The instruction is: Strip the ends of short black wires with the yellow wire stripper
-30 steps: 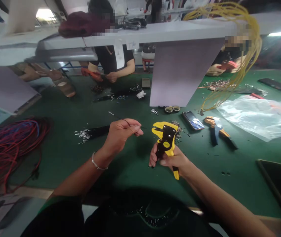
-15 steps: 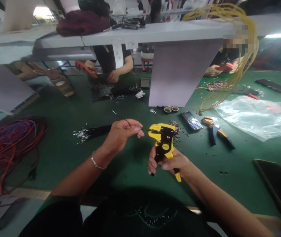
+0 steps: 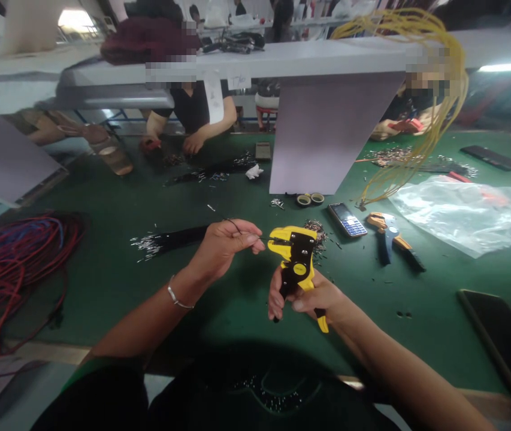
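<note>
Between thumb and fingers my left hand (image 3: 228, 246) pinches a thin black wire (image 3: 233, 222). One end of the wire sticks out up and to the left, with a pale tip; the other points at the jaws of a yellow and black wire stripper (image 3: 300, 257). My right hand (image 3: 302, 294) is wrapped round the stripper's handles. Whether the wire lies inside the jaws is too small to tell. Left of my left hand lies a bundle of black wires (image 3: 174, 239) with pale ends. Small cut pieces (image 3: 316, 230) are heaped just behind the stripper.
Red and blue cable coils (image 3: 21, 257) lie at the left. Rightward are a keypad phone (image 3: 347, 220), orange-blue pliers (image 3: 390, 233), a clear plastic bag (image 3: 466, 215) and a dark phone (image 3: 500, 341). Tape rolls (image 3: 310, 199) sit by a white divider (image 3: 327, 131). People work opposite.
Both my hands keep nearly the same pose, with the wire's pale tip slightly lower. Across the table, a person's hand with a red tool has moved down and left.
</note>
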